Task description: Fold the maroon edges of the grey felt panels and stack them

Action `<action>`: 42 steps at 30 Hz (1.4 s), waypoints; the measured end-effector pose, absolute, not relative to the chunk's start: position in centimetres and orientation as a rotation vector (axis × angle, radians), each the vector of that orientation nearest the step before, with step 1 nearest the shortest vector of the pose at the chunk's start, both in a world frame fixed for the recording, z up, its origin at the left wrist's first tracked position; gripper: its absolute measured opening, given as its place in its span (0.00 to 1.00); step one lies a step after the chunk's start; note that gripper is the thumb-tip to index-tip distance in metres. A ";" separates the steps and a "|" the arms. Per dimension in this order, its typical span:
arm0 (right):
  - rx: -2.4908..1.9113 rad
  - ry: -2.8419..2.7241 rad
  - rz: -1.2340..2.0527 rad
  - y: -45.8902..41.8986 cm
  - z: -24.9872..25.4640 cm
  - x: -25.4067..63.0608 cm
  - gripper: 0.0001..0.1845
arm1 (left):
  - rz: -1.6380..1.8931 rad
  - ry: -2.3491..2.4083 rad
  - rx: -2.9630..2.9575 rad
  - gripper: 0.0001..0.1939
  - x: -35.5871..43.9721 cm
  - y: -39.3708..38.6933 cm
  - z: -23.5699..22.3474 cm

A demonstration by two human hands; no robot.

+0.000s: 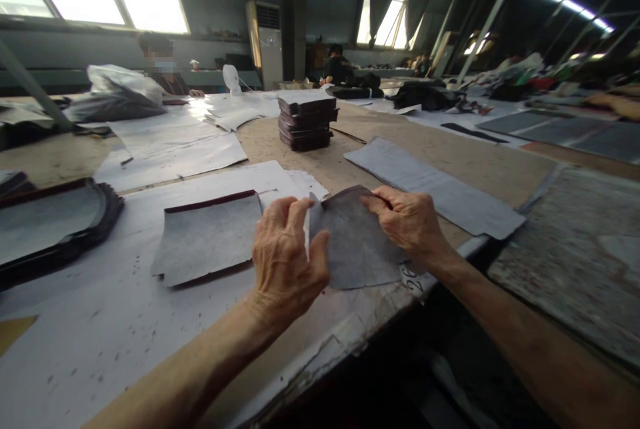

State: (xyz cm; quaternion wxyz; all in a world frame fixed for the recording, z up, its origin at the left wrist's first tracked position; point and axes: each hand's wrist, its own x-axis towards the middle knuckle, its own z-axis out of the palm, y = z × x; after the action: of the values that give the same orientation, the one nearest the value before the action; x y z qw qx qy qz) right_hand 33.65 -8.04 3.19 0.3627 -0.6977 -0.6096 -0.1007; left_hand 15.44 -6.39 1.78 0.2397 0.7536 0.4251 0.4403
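One dark stack (307, 124) stands on the bench (260, 142) beyond the hands; a grey piece (210, 236) and dark-rimmed pile (45, 236) lie leftward, a pale strip (435, 186) rightward. By the near edge, next to a "26" label (413, 277), is the panel (357, 246), grey with a dark far border. The right hand (407, 219) pinches its far right corner; the left hand (287, 256) arches at its left side, thumb and forefinger parted, grip unclear.
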 end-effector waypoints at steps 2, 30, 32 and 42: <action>-1.805 -1.540 -0.247 -8.3 3.4 32.1 0.13 | 1.142 1.002 2.403 0.15 15.6 -7.2 1.7; -1.547 -1.888 0.467 -10.1 3.5 38.4 0.24 | 0.756 1.020 2.125 0.22 16.9 -6.6 0.8; -1.540 -1.900 0.507 -10.1 3.7 38.3 0.22 | 0.755 1.025 2.112 0.21 16.9 -6.6 0.8; -1.664 -1.604 0.663 -9.9 3.9 38.1 0.16 | 0.762 1.027 2.094 0.21 16.9 -6.4 0.5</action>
State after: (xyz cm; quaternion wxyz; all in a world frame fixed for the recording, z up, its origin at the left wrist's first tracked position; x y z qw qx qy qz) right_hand 38.10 -9.93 3.92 0.3602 -0.6454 -0.6225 0.2573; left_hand 16.88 -6.41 0.54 0.3372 0.8036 0.3939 0.2922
